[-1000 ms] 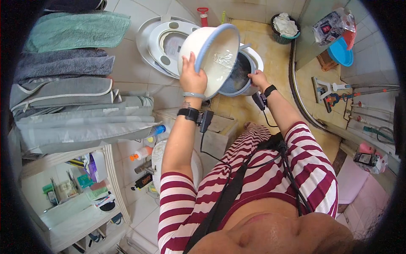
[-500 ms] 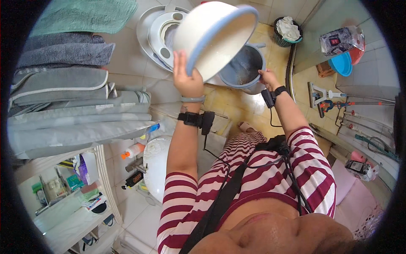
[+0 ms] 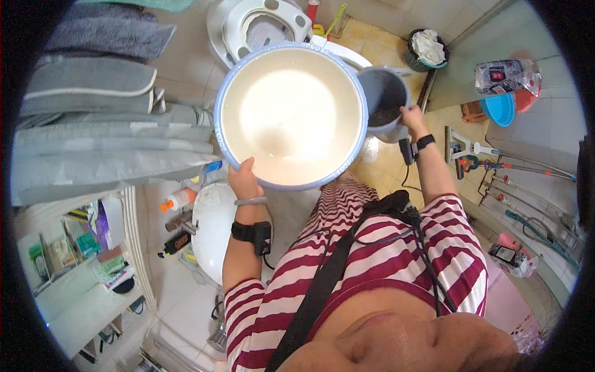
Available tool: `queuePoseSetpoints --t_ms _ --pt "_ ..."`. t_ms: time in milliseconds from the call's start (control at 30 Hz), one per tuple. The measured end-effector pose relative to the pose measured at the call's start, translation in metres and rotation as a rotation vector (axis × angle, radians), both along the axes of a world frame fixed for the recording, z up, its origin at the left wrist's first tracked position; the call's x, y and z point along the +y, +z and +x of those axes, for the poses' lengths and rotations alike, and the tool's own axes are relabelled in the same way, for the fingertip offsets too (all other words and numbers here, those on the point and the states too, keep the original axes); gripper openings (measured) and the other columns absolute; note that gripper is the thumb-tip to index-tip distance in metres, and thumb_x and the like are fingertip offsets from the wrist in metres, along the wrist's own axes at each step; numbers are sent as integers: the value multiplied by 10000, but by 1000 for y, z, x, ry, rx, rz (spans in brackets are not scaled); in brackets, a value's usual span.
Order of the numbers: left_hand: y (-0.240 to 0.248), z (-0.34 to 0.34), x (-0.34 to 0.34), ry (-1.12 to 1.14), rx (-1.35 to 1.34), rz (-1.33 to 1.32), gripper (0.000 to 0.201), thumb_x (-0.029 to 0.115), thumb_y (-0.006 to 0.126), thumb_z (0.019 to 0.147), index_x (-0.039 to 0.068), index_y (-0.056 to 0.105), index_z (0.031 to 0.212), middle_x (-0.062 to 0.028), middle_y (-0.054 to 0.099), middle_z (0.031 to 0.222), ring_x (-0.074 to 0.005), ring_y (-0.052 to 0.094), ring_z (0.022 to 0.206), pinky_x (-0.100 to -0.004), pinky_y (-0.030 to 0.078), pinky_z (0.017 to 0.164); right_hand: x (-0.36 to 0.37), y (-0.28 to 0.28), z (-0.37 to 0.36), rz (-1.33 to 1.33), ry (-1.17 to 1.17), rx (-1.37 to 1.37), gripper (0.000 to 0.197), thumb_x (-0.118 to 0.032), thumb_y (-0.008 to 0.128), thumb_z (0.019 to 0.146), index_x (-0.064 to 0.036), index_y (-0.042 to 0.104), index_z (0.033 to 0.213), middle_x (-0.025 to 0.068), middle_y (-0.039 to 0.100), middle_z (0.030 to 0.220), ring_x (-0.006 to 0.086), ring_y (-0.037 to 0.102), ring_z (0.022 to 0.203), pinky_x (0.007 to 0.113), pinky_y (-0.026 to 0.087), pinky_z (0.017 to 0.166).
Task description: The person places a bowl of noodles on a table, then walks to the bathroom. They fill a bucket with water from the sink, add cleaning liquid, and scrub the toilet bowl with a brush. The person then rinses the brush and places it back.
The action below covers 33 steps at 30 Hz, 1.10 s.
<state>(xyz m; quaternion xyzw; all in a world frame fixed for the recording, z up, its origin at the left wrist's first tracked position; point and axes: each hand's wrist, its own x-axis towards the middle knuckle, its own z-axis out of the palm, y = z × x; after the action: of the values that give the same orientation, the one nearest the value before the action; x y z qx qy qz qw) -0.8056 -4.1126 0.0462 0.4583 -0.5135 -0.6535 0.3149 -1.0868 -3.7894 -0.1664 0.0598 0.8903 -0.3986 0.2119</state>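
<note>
A large cream wash basin [image 3: 334, 155] with a blue rim hangs level in front of me, its inside facing up. My left hand [image 3: 245, 178] grips its near left rim, the thumb lying over the edge. To its right my right hand [image 3: 411, 116] is closed on the rim of a grey-blue bucket [image 3: 385, 80]. Dark contents show inside the bucket, too unclear to name. The basin's right edge overlaps the bucket in view; whether they touch, I cannot tell.
A toilet [image 3: 226, 37] with a raised white seat stands beyond the basin. Towels [image 3: 93, 87] hang at left, above a white sink [image 3: 211, 217]. A dark wastebasket [image 3: 424, 61] stands far right, and mops [image 3: 462, 146] lean against the right wall.
The basin has gone from tilted over the bucket to level, moving nearer and left with my left hand. The bucket and my right hand have shifted slightly right.
</note>
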Motion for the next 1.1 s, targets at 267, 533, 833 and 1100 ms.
queuePoseSetpoints --t_ms 267,533,833,1100 --pt "-22 113 -6 38 -105 416 344 13 496 707 -57 431 1036 -163 496 1008 -275 499 913 -341 411 813 82 16 -28 -447 -266 -397 232 -186 419 802 4 492 914 77 532 803 162 520 663 288 456 556" --pt "-6 205 8 302 -14 554 357 41 488 719 -53 420 1057 -172 480 1053 -285 489 948 -384 402 831 -3 37 -62 30 -16 -271 293 -151 518 728 80 495 907 139 535 827 231 536 650 344 466 481" --pt "1 294 33 862 7 539 269 108 497 753 -7 467 994 -128 538 946 -249 514 892 -368 435 790 -91 -37 -70 -438 -112 -424 106 -68 514 700 15 467 656 130 507 740 259 536 623 388 486 500" --pt "-43 382 40 840 63 577 293 221 484 795 -43 467 921 -131 555 843 -249 548 726 -310 523 645 -172 -82 -62 4 -59 -87 292 -186 630 655 71 522 742 150 578 687 251 579 622 326 465 528"
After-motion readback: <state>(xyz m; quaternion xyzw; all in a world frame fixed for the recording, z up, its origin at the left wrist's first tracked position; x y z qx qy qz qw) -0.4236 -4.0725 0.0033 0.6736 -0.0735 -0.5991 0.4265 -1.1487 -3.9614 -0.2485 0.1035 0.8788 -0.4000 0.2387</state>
